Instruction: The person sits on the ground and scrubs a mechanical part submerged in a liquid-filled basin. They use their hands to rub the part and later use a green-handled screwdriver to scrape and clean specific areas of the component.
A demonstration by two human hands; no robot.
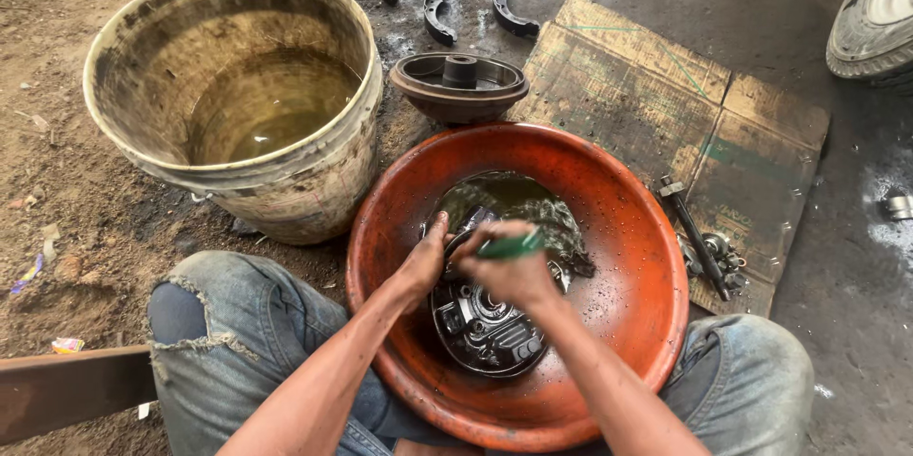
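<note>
— What could go wrong for us here?

— The orange basin (628,256) sits tilted between our knees, so the dirty liquid may spill. The round metal brake plate (485,328) in it is wet; our left hand (423,261) lies on its edge with fingers together, and it could slip. Our right hand (509,271) is closed around a green brush (511,246), which may splash.

— And around us?

— Wet dark ground, a cardboard sheet (656,95), a big dirty bucket (314,180), a brake drum (459,85), two brake shoes (439,11).
</note>
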